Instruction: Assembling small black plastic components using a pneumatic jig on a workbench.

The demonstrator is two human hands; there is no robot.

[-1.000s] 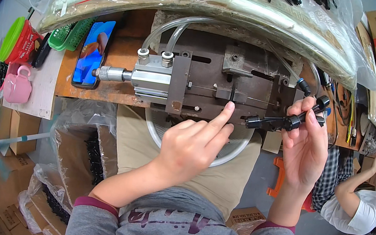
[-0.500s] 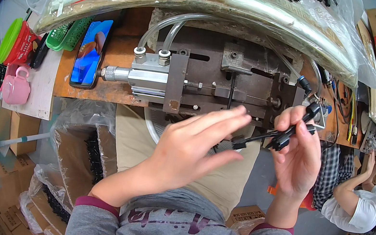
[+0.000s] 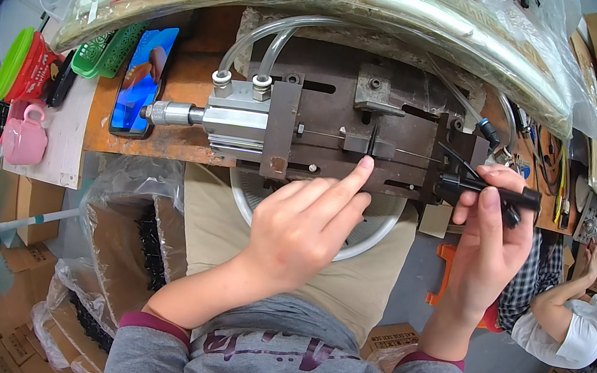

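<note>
My left hand [image 3: 308, 223] reaches to the middle of a metal pneumatic fixture [image 3: 332, 167], its index finger stretched forward and nothing gripped. That fingertip touches or nearly touches the lower end of a thin black plastic piece [image 3: 373, 140] standing in the small centre block [image 3: 384, 150]. A thin metal rod runs sideways to each side of the block. Right of the fixture, my right hand [image 3: 489, 242] is closed around several black plastic stick-like parts [image 3: 498, 192], pinched between thumb and fingers. How many it holds is partly hidden.
A phone [image 3: 143, 82] lies left of the air cylinder [image 3: 235, 124]. Clear hoses [image 3: 276, 52] arch behind it. A plastic-covered shelf [image 3: 326, 1] overhangs the bench. A pink cup [image 3: 26, 138] stands far left, a plastic-lined box [image 3: 122, 237] below. Another person [image 3: 565, 315] sits at right.
My left hand has drawn its fingers in and its index fingertip now meets the black piece in the block. My right hand has shifted right, turning the black parts it holds.
</note>
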